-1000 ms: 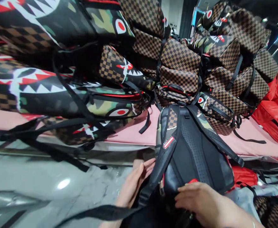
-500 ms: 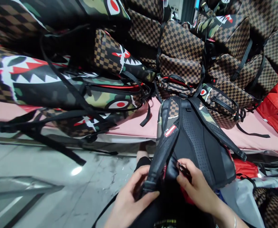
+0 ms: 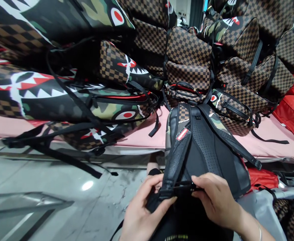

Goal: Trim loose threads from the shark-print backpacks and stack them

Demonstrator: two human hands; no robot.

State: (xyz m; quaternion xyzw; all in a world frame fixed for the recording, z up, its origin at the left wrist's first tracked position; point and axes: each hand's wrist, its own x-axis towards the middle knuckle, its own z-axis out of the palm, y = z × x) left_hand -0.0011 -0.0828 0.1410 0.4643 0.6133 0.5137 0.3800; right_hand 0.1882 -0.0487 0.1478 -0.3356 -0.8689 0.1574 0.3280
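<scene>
A backpack (image 3: 202, 147) lies with its black padded back panel up, its lower end toward me. My left hand (image 3: 149, 207) pinches the lower end of its left shoulder strap (image 3: 178, 150), thumb and fingers at the black strap buckle (image 3: 166, 193). My right hand (image 3: 217, 197) is closed around small dark thread snips (image 3: 186, 185). Their tips point left and reach the strap end beside my left fingers. Exactly what the tips touch is too dark to tell. A red label (image 3: 182, 134) shows on the strap.
Stacked checkered and camouflage backpacks (image 3: 189, 47) crowd the pink-covered table (image 3: 127, 139). Loose black straps (image 3: 69, 160) hang over its front edge at left. Red bags (image 3: 291, 110) lie at right. A metal frame (image 3: 36, 201) stands on the grey floor at lower left.
My right hand has turned and brought the snips level against the strap end. My left hand has shifted slightly right with the strap. The view has tilted a little.
</scene>
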